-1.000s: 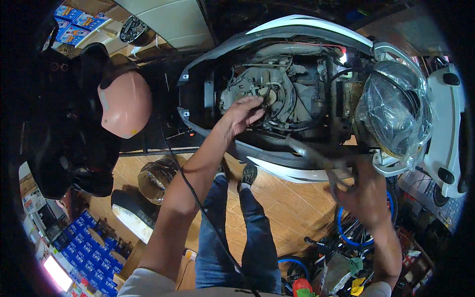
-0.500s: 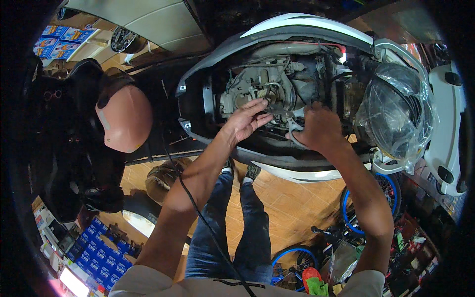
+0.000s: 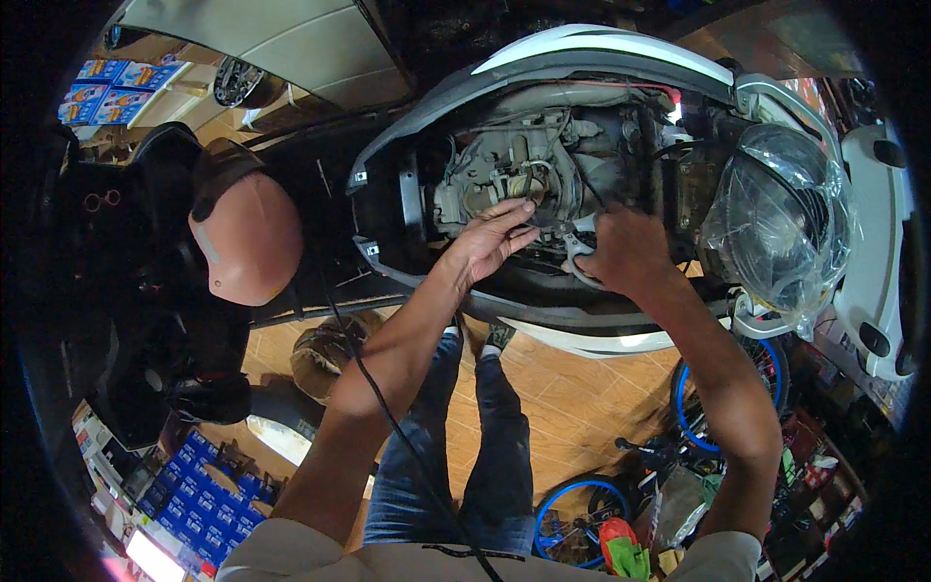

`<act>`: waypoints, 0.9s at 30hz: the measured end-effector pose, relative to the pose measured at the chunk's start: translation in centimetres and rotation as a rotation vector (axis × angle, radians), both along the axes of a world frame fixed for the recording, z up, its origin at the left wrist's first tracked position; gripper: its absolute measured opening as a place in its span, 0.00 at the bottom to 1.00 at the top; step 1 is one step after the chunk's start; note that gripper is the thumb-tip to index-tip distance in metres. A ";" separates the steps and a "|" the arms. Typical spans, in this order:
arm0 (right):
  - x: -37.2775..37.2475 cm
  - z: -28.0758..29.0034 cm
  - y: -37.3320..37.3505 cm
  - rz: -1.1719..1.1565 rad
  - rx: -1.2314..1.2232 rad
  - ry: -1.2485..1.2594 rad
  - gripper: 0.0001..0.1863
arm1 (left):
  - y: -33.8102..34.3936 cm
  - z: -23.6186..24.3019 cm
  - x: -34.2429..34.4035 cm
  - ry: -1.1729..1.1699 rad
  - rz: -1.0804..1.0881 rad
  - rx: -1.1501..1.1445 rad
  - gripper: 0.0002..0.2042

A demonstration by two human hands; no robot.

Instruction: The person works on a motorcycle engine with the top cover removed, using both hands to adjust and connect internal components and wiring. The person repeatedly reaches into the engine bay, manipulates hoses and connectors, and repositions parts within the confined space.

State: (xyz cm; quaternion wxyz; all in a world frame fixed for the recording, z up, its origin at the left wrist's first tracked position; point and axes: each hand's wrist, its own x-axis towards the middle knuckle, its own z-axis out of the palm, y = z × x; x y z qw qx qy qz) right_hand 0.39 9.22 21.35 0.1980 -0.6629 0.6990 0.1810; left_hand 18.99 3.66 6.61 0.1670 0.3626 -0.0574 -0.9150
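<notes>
An opened scooter body [image 3: 601,56] with white and dark panels surrounds a dusty engine [image 3: 465,175]. My left hand [image 3: 490,241] reaches into it, fingertips pinched at small parts near the middle of the engine; what they hold is hidden. Just to its right, my right hand [image 3: 626,252] grips grey-handled pliers [image 3: 582,260], their head down among the engine parts at the near side; I cannot tell what the jaws touch.
A pink helmet [image 3: 247,238] rests on a black seat at left. Plastic-wrapped coils [image 3: 771,223] lie right of the engine. Blue-rimmed bicycle wheels [image 3: 572,524] are below right, stacked blue boxes [image 3: 199,485] lower left, a round container [image 3: 320,354] on the floor. A black cable crosses my left arm.
My right hand has swung up and left from the lower right, bringing the pliers into the engine beside my left hand. My left fingertips have shifted slightly rightward.
</notes>
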 end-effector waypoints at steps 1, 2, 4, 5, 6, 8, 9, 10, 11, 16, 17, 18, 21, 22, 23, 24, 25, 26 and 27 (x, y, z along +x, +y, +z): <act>0.0 0.1 -0.1 -0.001 0.028 0.002 0.26 | 0.0 0.0 0.0 0.002 0.003 -0.002 0.11; -0.1 0.1 -0.1 -0.009 0.055 -0.006 0.27 | 0.1 0.0 0.0 0.002 0.008 -0.004 0.10; -0.3 0.2 -0.1 -0.027 0.109 -0.024 0.30 | 0.2 0.0 0.1 -0.005 0.004 -0.011 0.11; -0.4 0.1 -0.1 -0.030 0.107 -0.014 0.30 | 0.2 0.1 0.1 -0.010 -0.005 -0.019 0.11; -0.6 0.1 0.0 -0.035 0.105 -0.004 0.31 | 0.2 0.1 0.1 -0.023 -0.017 -0.016 0.11; -1.0 -0.1 0.3 -0.036 0.105 -0.010 0.32 | 0.1 0.3 0.1 -0.047 -0.004 -0.036 0.09; -1.2 -0.2 0.5 -0.033 0.107 -0.025 0.32 | 0.0 0.4 0.1 -0.064 0.010 -0.044 0.08; -1.5 -0.2 0.8 -0.032 0.123 -0.025 0.32 | 0.0 0.4 0.1 -0.054 -0.006 -0.046 0.09; -1.9 -0.2 1.1 -0.050 0.140 -0.042 0.30 | 0.0 0.4 0.2 -0.046 -0.014 -0.052 0.09; -3.4 1.4 2.9 -0.129 -0.042 -0.130 0.27 | 0.2 -0.5 0.4 -0.141 0.118 -0.019 0.06; -3.2 1.9 3.1 -0.220 -0.093 -0.219 0.26 | 0.2 -0.9 0.2 -0.177 0.182 -0.008 0.05; -2.7 2.2 3.0 -0.315 -0.129 -0.286 0.24 | 0.3 -1.4 0.1 -0.216 0.250 0.002 0.05; 0.4 3.3 2.1 -0.483 -0.078 -0.450 0.21 | 1.7 -2.8 -1.0 -0.389 0.207 -0.040 0.03; 2.2 3.4 1.6 -0.442 -0.139 -0.485 0.23 | 2.3 -3.2 -1.3 -0.367 0.199 -0.085 0.04; 3.8 3.5 0.8 -0.408 -0.204 -0.518 0.25 | 2.8 -3.6 -1.5 -0.346 0.194 -0.106 0.04; 5.1 3.5 0.0 -0.198 -0.243 -0.364 0.21 | 3.3 -4.1 -1.4 -0.290 0.240 -0.160 0.04; 6.2 3.1 -0.9 -0.152 -0.232 -0.409 0.17 | 3.9 -4.5 -1.3 -0.255 0.280 -0.191 0.05; 7.0 2.9 -1.5 -0.125 -0.257 -0.503 0.14 | 3.9 -5.0 -1.8 -0.072 0.431 0.058 0.04; 7.6 2.8 -1.7 -0.107 -0.274 -0.579 0.13 | 4.3 -5.3 -1.7 0.033 0.568 0.035 0.04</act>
